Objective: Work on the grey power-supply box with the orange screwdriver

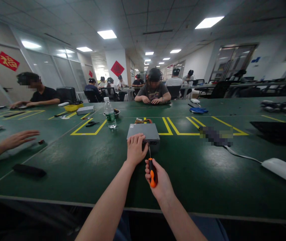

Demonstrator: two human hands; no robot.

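A grey metal computer power supply [145, 129] sits on the green table in front of me, its bundle of coloured cables at the far side. My left hand [135, 149] holds the box, fingers laid over its top near edge and the thumb by its front face. In my right hand [159, 177] is a screwdriver [153, 174] with an orange and black handle. Its thin shaft points up and away from me to the front face of the power supply, just beside my left thumb. The tip's exact contact is too small to make out.
A water bottle [110, 113] stands beyond the box at left, before a bowl [116, 113]. A white power strip [283, 172] lies at right, a black bar-shaped object [29, 170] at left. Neighbours' hands reach in at both sides; another person [154, 88] sits opposite.
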